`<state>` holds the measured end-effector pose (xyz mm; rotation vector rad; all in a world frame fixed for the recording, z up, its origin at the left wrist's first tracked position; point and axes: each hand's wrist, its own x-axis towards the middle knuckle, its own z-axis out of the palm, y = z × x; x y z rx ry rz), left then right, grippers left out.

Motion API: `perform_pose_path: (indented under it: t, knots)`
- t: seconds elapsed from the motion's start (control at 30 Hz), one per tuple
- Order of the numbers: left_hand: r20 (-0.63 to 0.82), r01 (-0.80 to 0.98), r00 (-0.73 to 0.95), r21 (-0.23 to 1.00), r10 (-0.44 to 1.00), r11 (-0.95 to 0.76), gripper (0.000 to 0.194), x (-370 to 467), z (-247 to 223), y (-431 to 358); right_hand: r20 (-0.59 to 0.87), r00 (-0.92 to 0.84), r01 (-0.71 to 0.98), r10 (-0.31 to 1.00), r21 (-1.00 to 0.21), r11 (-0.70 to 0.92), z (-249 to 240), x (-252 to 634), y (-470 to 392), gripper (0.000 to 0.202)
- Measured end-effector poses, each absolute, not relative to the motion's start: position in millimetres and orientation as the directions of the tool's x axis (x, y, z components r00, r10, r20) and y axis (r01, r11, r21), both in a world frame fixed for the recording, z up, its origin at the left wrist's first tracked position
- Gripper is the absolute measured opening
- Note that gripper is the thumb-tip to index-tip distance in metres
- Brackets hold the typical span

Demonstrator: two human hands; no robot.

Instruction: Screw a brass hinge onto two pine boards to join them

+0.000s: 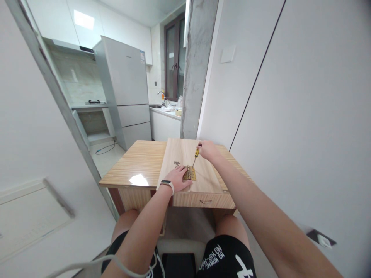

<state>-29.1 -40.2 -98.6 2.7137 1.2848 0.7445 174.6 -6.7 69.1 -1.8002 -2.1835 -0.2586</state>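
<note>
A brass hinge lies unfolded across the seam between two pale wooden boards. My left hand rests on the hinge and the board with its fingers stretched out. Above the boards, my right hand is wrapped round the handle of a yellow-and-black screwdriver. The screwdriver's tip points down at the hinge's upper right part; a screw under it is too small to make out. Several small dark screws lie on the left board, just beyond my left fingers.
The boards lie on a striped wooden table with a drawer handle at its front. A white wall rises close on the right. A grey fridge and a sink counter stand beyond. A pale cable crosses near my left forearm.
</note>
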Motion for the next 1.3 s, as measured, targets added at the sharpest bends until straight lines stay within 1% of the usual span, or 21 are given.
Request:
perform_pose_path:
  t: [0.17,0.33,0.53,0.67,0.8,0.9,1.1,1.3]
  knots:
    - [0.405,0.719,0.534,0.244,0.742,-0.651,0.074,-29,-97,-42,0.358,-0.202,0.973,0.912,-0.029,0.227,69,177,-9,0.025]
    - [0.395,0.713,0.539,0.257,0.744,-0.652,0.073,-29,-94,-44,0.401,-0.199,0.968,0.894,-0.064,0.244,64,178,-9,0.027]
    - [0.394,0.717,0.534,0.258,0.748,-0.648,0.074,-29,-97,-42,0.387,-0.232,0.957,0.892,-0.074,0.281,62,179,-3,0.03]
    - [0.392,0.716,0.534,0.261,0.749,-0.647,0.073,-29,-99,-41,0.364,-0.221,0.959,0.905,-0.088,0.269,64,179,-1,0.03]
    - [0.394,0.719,0.533,0.256,0.749,-0.646,0.074,-29,-99,-40,0.359,-0.217,0.96,0.908,-0.092,0.266,67,176,-2,0.025]
    - [0.401,0.718,0.533,0.251,0.745,-0.649,0.075,-29,-99,-40,0.353,-0.212,0.964,0.911,-0.077,0.254,69,174,-5,0.023]
    - [0.402,0.718,0.533,0.251,0.745,-0.649,0.075,-29,-100,-40,0.341,-0.18,0.976,0.923,-0.059,0.212,72,174,-7,0.024]
    - [0.401,0.716,0.534,0.253,0.744,-0.65,0.076,-29,-99,-39,0.418,-0.222,0.96,0.881,-0.063,0.272,61,176,-3,0.024]
